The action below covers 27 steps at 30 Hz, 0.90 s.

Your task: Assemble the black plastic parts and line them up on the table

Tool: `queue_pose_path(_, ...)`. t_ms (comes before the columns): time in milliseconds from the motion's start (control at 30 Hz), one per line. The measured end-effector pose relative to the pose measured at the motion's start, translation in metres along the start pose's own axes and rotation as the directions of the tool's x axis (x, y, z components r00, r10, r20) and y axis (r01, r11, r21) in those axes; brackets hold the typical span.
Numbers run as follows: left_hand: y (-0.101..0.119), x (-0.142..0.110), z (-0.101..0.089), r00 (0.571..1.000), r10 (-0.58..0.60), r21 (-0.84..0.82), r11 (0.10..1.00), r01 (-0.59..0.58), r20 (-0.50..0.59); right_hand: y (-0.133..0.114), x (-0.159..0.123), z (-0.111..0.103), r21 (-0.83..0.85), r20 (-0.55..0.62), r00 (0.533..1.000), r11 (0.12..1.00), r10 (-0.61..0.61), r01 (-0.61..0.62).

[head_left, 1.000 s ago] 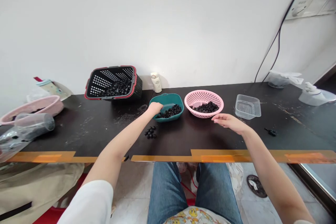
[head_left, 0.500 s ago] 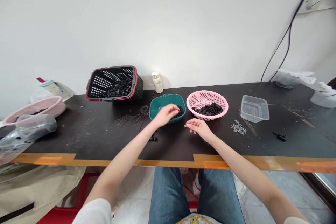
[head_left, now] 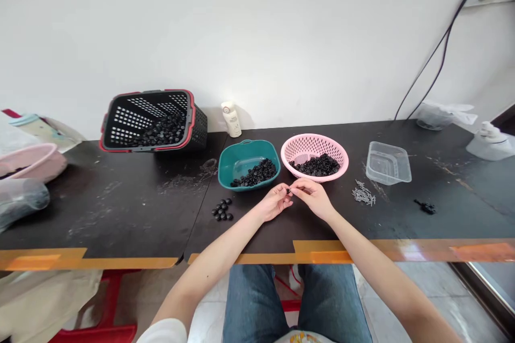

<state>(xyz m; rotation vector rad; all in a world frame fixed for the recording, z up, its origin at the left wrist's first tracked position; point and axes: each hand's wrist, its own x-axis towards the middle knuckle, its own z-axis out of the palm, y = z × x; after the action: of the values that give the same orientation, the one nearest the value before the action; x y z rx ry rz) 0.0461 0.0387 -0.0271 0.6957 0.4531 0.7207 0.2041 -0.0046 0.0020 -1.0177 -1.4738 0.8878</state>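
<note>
My left hand [head_left: 275,203] and my right hand [head_left: 313,197] meet over the dark table in front of the baskets. Their fingertips are pinched together around a small black part [head_left: 288,191], mostly covered by the fingers. Just behind the left hand is a teal basin [head_left: 231,163] with small black pieces [head_left: 259,173] heaped at its right side. Right behind my right hand stands a pink perforated basket [head_left: 341,158], holding black ring-like pieces [head_left: 319,165]. Several round black caps [head_left: 222,210] lie in a loose group left of the left forearm.
A black basket with red trim [head_left: 197,128] leans at the back left, with black pieces inside. Beside it stands a white bottle [head_left: 231,119]. To the right are grey pins [head_left: 363,194], a clear plastic tub [head_left: 388,163] and a black clump [head_left: 425,207]. Orange tape [head_left: 257,259] lines the front edge.
My left hand has come away from the teal basin, toward me and right, and now meets my right hand at a small black part. The view has shifted slightly.
</note>
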Motion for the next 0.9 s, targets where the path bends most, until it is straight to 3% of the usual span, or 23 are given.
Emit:
queue_pose_path(167,-0.002,-0.004,-0.001,1.0,-0.023,0.008,1.0,0.023,-0.021,-0.004,-0.002,0.002,-0.15,0.002,1.0,0.989,-0.013,0.013)
queue_pose_path(500,-0.006,-0.003,0.001,0.999,-0.001,0.015,1.0,0.002,-0.041,-0.007,-0.003,0.0,-0.238,0.037,0.999,0.971,-0.032,0.04)
queue_pose_path(733,-0.008,-0.002,0.003,0.994,0.024,0.046,0.999,-0.02,-0.104,0.006,0.0,-0.004,-0.097,0.035,0.996,0.992,0.081,-0.077)
queue_pose_path(900,-0.005,-0.004,0.001,0.999,-0.009,0.029,1.0,0.011,-0.047,-0.01,0.002,-0.015,-0.114,0.134,0.983,0.987,0.127,-0.112)
